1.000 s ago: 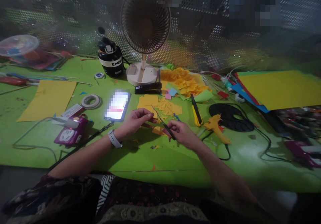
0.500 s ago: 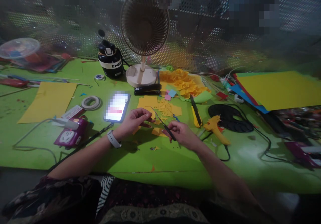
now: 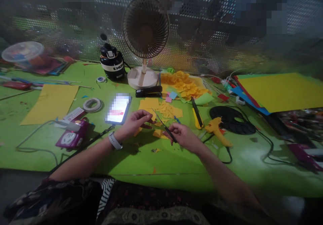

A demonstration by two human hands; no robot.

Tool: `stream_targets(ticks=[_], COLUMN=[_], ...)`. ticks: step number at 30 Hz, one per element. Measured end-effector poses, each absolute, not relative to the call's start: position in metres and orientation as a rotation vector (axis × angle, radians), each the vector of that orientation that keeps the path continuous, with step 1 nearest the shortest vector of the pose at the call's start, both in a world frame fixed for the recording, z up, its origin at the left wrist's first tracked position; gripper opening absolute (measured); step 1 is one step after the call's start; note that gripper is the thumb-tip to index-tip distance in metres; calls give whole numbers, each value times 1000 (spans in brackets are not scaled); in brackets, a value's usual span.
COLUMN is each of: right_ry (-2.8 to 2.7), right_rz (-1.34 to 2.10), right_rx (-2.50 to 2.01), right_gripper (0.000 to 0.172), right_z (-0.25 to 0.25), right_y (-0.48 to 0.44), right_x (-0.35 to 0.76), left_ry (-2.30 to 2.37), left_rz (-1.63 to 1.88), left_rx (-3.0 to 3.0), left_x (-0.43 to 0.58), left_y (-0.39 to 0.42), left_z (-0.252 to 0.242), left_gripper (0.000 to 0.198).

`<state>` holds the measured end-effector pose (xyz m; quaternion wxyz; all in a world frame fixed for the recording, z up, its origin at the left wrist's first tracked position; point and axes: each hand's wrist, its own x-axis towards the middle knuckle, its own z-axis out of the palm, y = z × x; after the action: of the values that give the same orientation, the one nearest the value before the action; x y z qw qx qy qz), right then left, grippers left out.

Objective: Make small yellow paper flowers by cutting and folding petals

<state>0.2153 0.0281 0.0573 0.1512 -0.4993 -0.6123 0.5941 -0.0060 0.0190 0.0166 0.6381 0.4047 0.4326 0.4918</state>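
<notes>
My left hand [image 3: 137, 120], with a pale watch on the wrist, has its thumb and fingers pinched together; what is between them is too small to make out. In my right hand [image 3: 183, 136] is a slim dark pointed tool [image 3: 169, 133], its thin tip slanting up and left toward my left fingertips. Behind both hands lie small cut yellow paper pieces [image 3: 166, 110] and a few yellow paper squares [image 3: 149, 103]. Another yellow piece [image 3: 158, 133] rests on the table between the hands.
A lit phone [image 3: 118, 109] and tape roll [image 3: 92, 105] are left; a yellow cutter [image 3: 197, 114] and hot glue gun [image 3: 217, 130] are right. Behind stand a stapler [image 3: 148, 91], crumpled orange paper [image 3: 185, 83], a fan [image 3: 145, 26] and a black bottle [image 3: 112, 63]. Coloured sheets [image 3: 285, 92] lie far right.
The view has shifted slightly, so the background sits a little lower. Both hands and the pointed tool hold nearly the same pose.
</notes>
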Motion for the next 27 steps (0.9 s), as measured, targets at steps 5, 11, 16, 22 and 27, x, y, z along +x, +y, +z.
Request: stream_targets(ticks=[5,11,16,22,27], right_ry=[-1758,-1685,-1611,-1637,-1746], right_rz=[1711,1611,1414,1279,1114], right_rx=[-1413,-1398,-1466,-1562,-1687], right_gripper=[50,51,54,53,46], right_z=[57,57,52,40,33], right_y=[28,34,52,72,81], right_x=[215,224,236,241,244], left_ry=[972,988,984,926,851], left_rz=[1128,1121,1122,1121,1120], left_rx=[926,920,890,763,642], left_x=[-7,-9,-6,-4,-1], left_y=[19,20,19,17,16], left_z=[14,12,14,15,15], left_gripper=[23,22,26,23,20])
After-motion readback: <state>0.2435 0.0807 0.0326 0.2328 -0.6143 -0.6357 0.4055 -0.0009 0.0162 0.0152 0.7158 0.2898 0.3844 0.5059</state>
